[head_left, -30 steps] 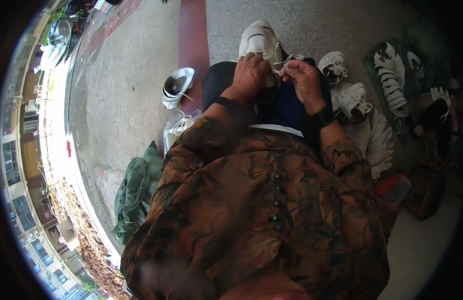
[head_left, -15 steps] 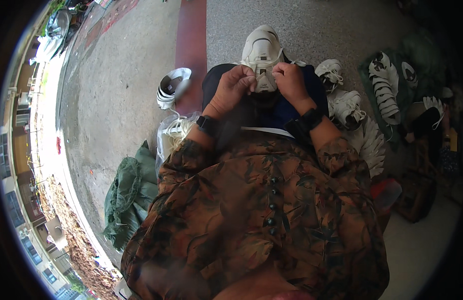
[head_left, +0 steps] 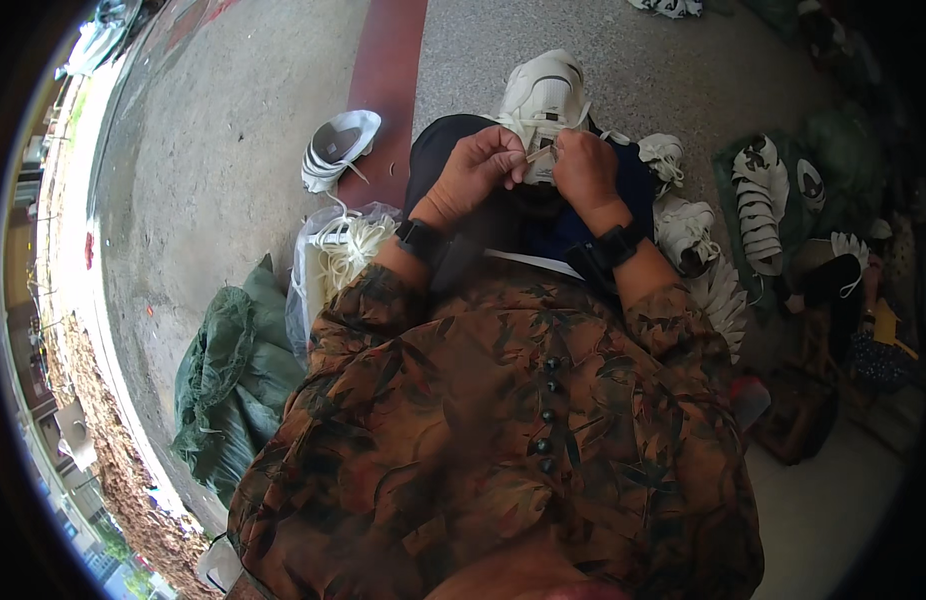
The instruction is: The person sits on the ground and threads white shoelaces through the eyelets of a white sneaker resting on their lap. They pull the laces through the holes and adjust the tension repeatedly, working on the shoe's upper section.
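A cream sneaker [head_left: 543, 85] rests on my lap, its toe pointing away from me and its tongue toward me. Over its upper part, a pale shoelace [head_left: 538, 155] runs in a short stretch between my two hands. The fingers of my left hand [head_left: 481, 168] pinch it at the left of the tongue. On the other side my right hand [head_left: 585, 172] is closed around the lace close to the eyelets, its fingertips partly hidden. A looser lace end lies to the right of the sneaker.
At left, a loose white shoe upper [head_left: 338, 145] lies on the floor, near a clear bag of white laces [head_left: 355, 250] and a green sack [head_left: 238, 360]. Several white sneakers [head_left: 683, 232] are at my right, beside stacked shoe uppers [head_left: 758, 205] on green cloth.
The view has shifted slightly. My fingers stay at the sneaker's tongue, and a short stretch of lace now shows plainly between my hands.
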